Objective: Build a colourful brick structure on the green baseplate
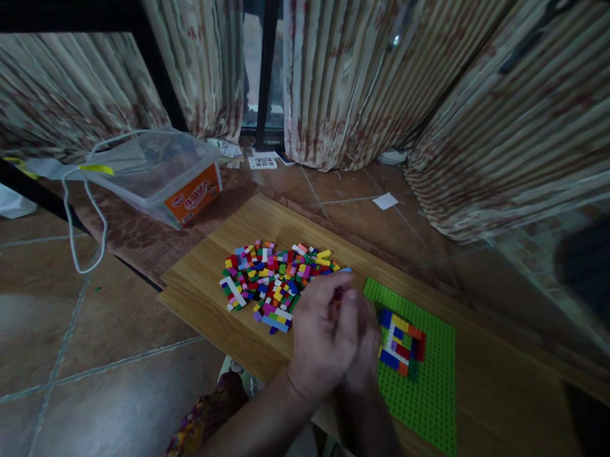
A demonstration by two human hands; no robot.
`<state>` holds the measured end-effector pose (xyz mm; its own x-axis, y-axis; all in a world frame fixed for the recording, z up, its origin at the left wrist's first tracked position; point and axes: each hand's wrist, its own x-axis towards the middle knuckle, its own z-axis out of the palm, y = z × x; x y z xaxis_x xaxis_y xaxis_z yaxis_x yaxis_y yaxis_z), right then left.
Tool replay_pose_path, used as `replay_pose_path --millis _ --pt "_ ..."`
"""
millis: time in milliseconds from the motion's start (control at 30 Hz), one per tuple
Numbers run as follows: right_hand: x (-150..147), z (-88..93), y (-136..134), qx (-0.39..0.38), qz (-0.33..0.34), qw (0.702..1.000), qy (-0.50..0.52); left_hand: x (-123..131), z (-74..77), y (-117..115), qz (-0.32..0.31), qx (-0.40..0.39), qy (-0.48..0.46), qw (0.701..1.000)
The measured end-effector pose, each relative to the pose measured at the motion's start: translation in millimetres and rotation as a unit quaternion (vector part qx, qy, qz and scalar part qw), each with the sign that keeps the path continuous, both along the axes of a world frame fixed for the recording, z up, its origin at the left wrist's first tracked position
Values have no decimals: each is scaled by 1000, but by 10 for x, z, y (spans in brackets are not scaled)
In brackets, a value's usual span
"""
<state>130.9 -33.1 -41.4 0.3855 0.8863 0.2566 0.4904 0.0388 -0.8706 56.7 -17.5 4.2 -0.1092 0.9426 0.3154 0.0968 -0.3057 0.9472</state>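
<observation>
Both your left hand [324, 339] and right hand [369, 344] curl together; I can't tell what they hold. Loose bricks [278, 281] lie left, probably light, stiff and smooth: pinch opposite sides.

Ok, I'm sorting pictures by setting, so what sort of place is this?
Probably a room in a home, though I can't be certain: patterned curtains hang down near a tiled floor, and colourful toy bricks lie heaped on a wooden table.
</observation>
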Motion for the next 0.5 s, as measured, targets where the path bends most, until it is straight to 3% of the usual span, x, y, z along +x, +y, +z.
replay_pose_path --millis 100,200,300,500 --pt "94 69 -19 16 -38 999 -1 -43 -55 129 24 -120 -38 992" --pt "110 120 -48 45 -73 996 -1 -54 -92 202 -78 -211 -120 967" --pt "111 160 -71 67 -73 995 7 -47 -91 199 -160 -246 -178 939" --pt "192 235 -106 81 -43 988 121 -23 -65 157 -199 -272 -255 906"
